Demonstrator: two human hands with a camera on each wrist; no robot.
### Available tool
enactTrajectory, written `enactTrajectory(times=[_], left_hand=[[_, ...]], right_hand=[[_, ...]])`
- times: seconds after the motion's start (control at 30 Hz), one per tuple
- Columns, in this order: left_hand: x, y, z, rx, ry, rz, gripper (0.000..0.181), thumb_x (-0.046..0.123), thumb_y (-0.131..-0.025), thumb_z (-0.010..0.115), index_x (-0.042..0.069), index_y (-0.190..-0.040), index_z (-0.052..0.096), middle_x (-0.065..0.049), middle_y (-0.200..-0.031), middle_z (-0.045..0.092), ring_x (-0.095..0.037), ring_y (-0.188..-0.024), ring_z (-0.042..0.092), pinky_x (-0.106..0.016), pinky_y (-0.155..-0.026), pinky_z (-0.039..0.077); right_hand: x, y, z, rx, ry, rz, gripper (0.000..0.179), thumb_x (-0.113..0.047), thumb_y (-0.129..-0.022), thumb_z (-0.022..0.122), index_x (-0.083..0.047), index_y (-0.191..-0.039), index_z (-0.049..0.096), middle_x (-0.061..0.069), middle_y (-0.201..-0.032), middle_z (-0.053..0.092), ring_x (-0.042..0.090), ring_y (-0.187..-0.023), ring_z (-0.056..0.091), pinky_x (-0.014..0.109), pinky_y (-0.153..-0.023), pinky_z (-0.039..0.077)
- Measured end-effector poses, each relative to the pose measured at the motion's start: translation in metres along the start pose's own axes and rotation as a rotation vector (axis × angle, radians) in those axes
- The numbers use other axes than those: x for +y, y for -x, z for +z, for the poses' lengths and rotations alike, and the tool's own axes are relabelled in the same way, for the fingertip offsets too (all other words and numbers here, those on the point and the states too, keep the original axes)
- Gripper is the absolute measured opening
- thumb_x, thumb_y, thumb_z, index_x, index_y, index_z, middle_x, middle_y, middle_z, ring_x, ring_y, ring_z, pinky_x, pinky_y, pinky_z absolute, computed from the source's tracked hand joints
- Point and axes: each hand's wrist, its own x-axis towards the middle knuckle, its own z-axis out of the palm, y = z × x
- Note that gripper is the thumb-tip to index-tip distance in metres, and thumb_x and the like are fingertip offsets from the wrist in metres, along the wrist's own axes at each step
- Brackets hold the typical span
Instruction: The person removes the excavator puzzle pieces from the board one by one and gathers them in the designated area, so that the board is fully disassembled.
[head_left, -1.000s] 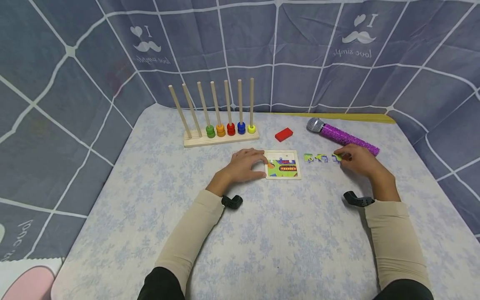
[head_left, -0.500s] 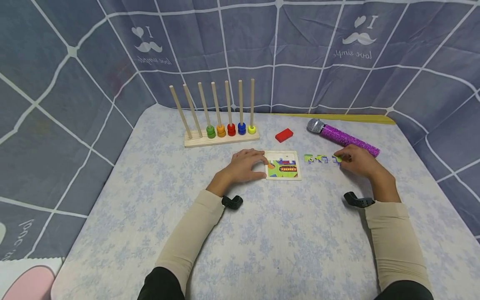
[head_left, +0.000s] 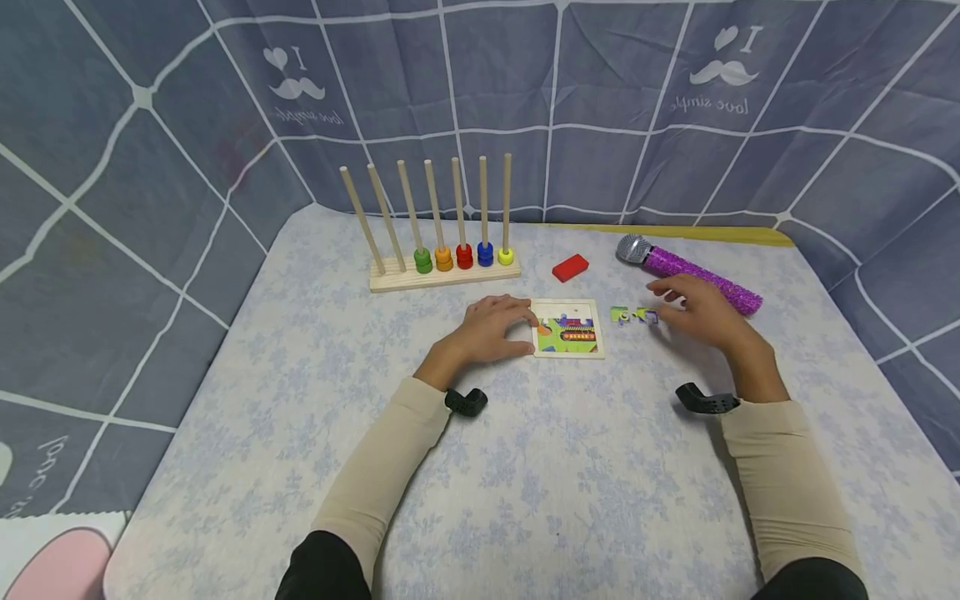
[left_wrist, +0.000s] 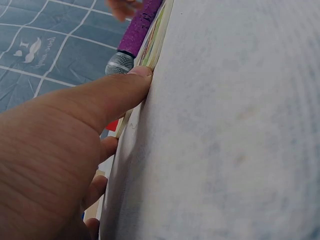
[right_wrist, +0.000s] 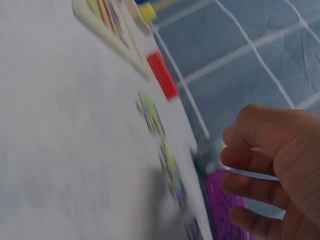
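My left hand (head_left: 491, 329) rests at the left edge of a small wooden-framed jigsaw puzzle (head_left: 567, 329). Its thumb touches the near corner in the left wrist view, and the index fingertip lies farther along the same edge. The puzzle picture shows green, red and blue parts, with a bare strip along the top. My right hand (head_left: 697, 308) hovers at the right end of a row of loose puzzle pieces (head_left: 619, 314), holding nothing, fingers loosely bent. In the right wrist view another puzzle piece (right_wrist: 192, 227) lies near the fingers; the hand hides it in the head view.
Behind the right hand lies a purple glitter microphone (head_left: 690, 271). A red block (head_left: 570, 267) sits beyond the puzzle. At the back left stands a wooden peg rack (head_left: 442, 279) with coloured rings on several tall pegs. A grey-blue grid curtain (head_left: 495, 92) surrounds the table.
My right hand has let go of the rightmost puzzle piece and moved slightly left and up, its fingers opening out. The left hand has stayed at the puzzle's edge.
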Motion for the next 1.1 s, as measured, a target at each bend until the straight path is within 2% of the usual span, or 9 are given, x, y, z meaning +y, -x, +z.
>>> enactTrajectory(times=[0.07,0.23,0.37,0.47,0.6,0.87,1.1], left_hand=[[0.0,0.0,-0.001,0.0,0.005,0.003,0.037,0.047,-0.096,0.067,0.031,-0.129,0.061,0.0,-0.161,0.035,-0.033,-0.147,0.024,-0.059,-0.112,0.02],[-0.003,0.0,-0.001,0.006,0.014,0.009,0.038,0.048,-0.096,0.067,0.03,-0.129,0.06,0.001,-0.161,0.035,-0.033,-0.146,0.025,-0.06,-0.111,0.021],[-0.005,-0.002,0.002,0.006,0.027,0.016,0.037,0.048,-0.096,0.066,0.03,-0.128,0.06,0.002,-0.161,0.036,-0.032,-0.146,0.026,-0.06,-0.11,0.021],[-0.005,-0.003,0.003,0.005,0.033,0.023,0.037,0.047,-0.096,0.067,0.029,-0.128,0.061,0.002,-0.16,0.036,-0.032,-0.145,0.027,-0.06,-0.11,0.022],[-0.004,-0.003,0.001,0.011,0.027,0.023,0.037,0.046,-0.096,0.068,0.029,-0.127,0.061,0.002,-0.16,0.037,-0.032,-0.144,0.028,-0.06,-0.11,0.023],[-0.003,-0.002,-0.002,0.002,0.033,0.015,0.036,0.046,-0.096,0.068,0.028,-0.127,0.061,0.001,-0.16,0.037,-0.033,-0.145,0.027,-0.06,-0.11,0.022],[-0.002,-0.001,-0.001,0.004,0.033,0.016,0.036,0.046,-0.096,0.068,0.028,-0.127,0.061,0.001,-0.16,0.037,-0.033,-0.145,0.027,-0.06,-0.11,0.022]], right_hand=[[-0.014,-0.01,0.01,-0.029,-0.002,-0.039,0.033,0.0,-0.093,0.066,0.007,-0.125,0.063,0.026,-0.116,0.065,0.042,-0.104,0.061,0.058,-0.087,0.047],[-0.051,-0.043,0.043,-0.191,0.017,-0.167,0.029,-0.003,-0.093,0.068,0.005,-0.121,0.067,0.018,-0.112,0.065,0.032,-0.099,0.062,0.05,-0.084,0.05],[-0.076,-0.066,0.062,-0.317,0.049,-0.215,0.029,-0.007,-0.093,0.069,0.005,-0.12,0.069,0.016,-0.111,0.065,0.028,-0.095,0.059,0.047,-0.084,0.05],[-0.089,-0.074,0.068,-0.363,0.091,-0.199,0.029,-0.005,-0.091,0.071,0.006,-0.118,0.071,0.017,-0.111,0.065,0.03,-0.098,0.06,0.047,-0.088,0.049],[-0.098,-0.078,0.07,-0.373,0.12,-0.149,0.028,-0.002,-0.087,0.072,0.006,-0.114,0.072,0.018,-0.108,0.065,0.032,-0.1,0.06,0.047,-0.091,0.048],[-0.097,-0.077,0.074,-0.393,0.075,-0.032,0.029,-0.003,-0.091,0.071,0.004,-0.118,0.069,0.015,-0.112,0.062,0.028,-0.099,0.061,0.045,-0.091,0.049],[-0.095,-0.076,0.076,-0.374,0.05,-0.022,0.027,-0.003,-0.09,0.071,0.003,-0.116,0.068,0.015,-0.112,0.06,0.028,-0.098,0.059,0.046,-0.09,0.049]])
